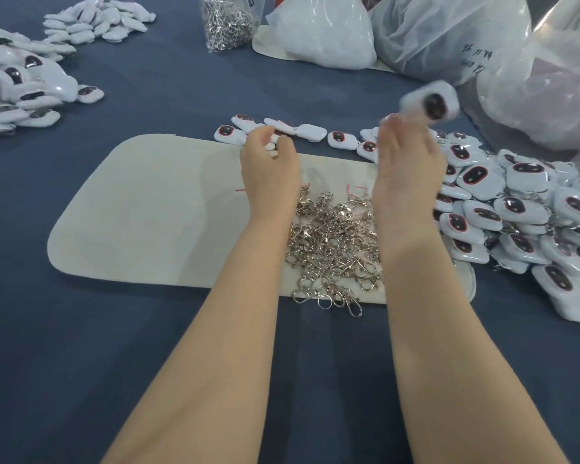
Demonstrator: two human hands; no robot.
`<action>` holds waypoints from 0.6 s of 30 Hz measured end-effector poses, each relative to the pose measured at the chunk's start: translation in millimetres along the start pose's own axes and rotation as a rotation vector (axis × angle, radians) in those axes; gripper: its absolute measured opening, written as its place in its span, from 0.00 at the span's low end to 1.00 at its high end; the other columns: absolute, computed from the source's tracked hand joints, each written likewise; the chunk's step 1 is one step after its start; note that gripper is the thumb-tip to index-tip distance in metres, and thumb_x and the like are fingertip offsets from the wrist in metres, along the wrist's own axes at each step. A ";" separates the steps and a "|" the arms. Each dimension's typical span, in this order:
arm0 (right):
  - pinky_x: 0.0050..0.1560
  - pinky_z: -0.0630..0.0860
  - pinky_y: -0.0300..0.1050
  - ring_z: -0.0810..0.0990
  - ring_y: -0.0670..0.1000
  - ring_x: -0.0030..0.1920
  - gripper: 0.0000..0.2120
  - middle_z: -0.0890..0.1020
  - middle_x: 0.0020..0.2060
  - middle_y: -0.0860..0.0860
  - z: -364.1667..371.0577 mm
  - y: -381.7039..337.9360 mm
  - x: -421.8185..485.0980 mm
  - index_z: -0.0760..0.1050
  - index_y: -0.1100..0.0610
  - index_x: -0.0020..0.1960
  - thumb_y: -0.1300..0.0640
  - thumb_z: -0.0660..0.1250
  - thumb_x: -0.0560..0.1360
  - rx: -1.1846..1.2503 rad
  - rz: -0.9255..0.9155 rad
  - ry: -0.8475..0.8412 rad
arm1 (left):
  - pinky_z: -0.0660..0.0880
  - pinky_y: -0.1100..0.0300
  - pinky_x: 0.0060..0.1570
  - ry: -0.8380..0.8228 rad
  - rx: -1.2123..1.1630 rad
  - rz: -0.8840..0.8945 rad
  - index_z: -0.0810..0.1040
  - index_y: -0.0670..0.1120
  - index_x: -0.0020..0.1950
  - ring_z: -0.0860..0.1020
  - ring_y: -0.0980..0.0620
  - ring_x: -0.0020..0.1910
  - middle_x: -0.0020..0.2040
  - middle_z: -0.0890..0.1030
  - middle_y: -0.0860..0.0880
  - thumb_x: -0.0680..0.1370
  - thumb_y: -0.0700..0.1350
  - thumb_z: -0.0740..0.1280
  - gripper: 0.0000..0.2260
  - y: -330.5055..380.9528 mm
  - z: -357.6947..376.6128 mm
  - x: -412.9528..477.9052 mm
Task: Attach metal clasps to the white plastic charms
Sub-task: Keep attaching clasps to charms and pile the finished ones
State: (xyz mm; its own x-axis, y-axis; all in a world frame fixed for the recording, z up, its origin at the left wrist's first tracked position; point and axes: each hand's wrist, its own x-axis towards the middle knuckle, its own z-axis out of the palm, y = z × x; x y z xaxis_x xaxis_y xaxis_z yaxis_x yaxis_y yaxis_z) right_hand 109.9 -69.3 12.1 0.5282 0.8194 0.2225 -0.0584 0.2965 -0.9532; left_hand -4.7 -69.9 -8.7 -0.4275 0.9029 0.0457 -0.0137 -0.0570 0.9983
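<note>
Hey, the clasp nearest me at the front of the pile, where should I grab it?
Pinch the clasp across the long sides of its oval hook body, coming from above on your near side. It lies flat and pokes out of the clasp pile past the front edge of the mat, so that end looks free of tangles.

Two hands: left hand [270, 165], right hand [409, 162]. One cream mat [148, 212]. One clasp pile [332, 242], clasps uncountable. Three charm heaps: far-left corner [98, 20], left edge [21, 92], right edge [523, 212]. One clasp bag [226, 21]. Three plastic bags [449, 35].
</note>
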 end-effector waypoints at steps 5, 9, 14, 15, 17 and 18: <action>0.37 0.71 0.24 0.77 0.40 0.36 0.19 0.74 0.40 0.49 -1.7 10.0 4.8 0.62 0.73 0.69 0.64 0.49 0.82 -0.292 0.113 -0.102 | 0.74 0.49 0.60 -0.011 0.019 -0.069 0.72 0.45 0.62 0.76 0.50 0.59 0.61 0.73 0.51 0.79 0.42 0.57 0.13 -1.0 1.6 -1.3; 0.62 0.63 0.34 0.70 0.50 0.66 0.19 0.74 0.65 0.54 23.8 28.5 2.9 0.69 0.60 0.68 0.66 0.54 0.79 -0.694 -0.112 -0.200 | 0.73 0.56 0.56 -0.011 0.022 -0.054 0.74 0.45 0.60 0.76 0.50 0.57 0.61 0.74 0.49 0.78 0.41 0.59 0.12 -3.5 2.3 -1.1; 0.71 0.58 0.48 0.62 0.58 0.71 0.23 0.66 0.70 0.58 48.7 39.5 27.8 0.63 0.60 0.72 0.64 0.55 0.77 -1.116 -0.184 -0.375 | 0.67 0.77 0.30 -0.012 0.013 -0.016 0.75 0.44 0.59 0.74 0.72 0.32 0.49 0.73 0.56 0.78 0.39 0.59 0.11 -6.8 3.5 -0.6; 0.72 0.56 0.48 0.61 0.58 0.72 0.23 0.65 0.71 0.59 52.6 41.2 31.4 0.62 0.60 0.73 0.64 0.55 0.77 -1.158 -0.176 -0.389 | 0.68 0.76 0.29 -0.012 0.019 -0.019 0.74 0.44 0.59 0.74 0.71 0.30 0.48 0.73 0.57 0.78 0.39 0.58 0.11 -7.4 3.8 0.3; 0.73 0.55 0.49 0.59 0.59 0.73 0.25 0.62 0.72 0.60 57.1 45.5 34.9 0.59 0.60 0.74 0.62 0.55 0.77 -1.213 -0.142 -0.420 | 0.70 0.75 0.34 -0.010 0.034 -0.025 0.75 0.44 0.60 0.76 0.66 0.37 0.53 0.75 0.54 0.78 0.40 0.59 0.12 -6.9 3.9 0.4; 0.72 0.56 0.49 0.58 0.60 0.73 0.25 0.62 0.72 0.60 57.8 48.4 36.5 0.58 0.59 0.74 0.62 0.56 0.77 -1.226 -0.106 -0.428 | 0.72 0.73 0.41 -0.008 0.037 -0.025 0.75 0.44 0.60 0.76 0.63 0.43 0.56 0.75 0.53 0.78 0.40 0.59 0.12 -6.9 4.3 0.5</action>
State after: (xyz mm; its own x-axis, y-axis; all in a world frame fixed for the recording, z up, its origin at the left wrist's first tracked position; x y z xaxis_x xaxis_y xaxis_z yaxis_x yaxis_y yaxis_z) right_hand 77.4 3.4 -14.1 0.1589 0.9776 0.1381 0.8935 -0.0829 -0.4413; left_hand -0.9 -67.3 -15.4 -0.4200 0.9073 0.0207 0.0091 -0.0186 0.9998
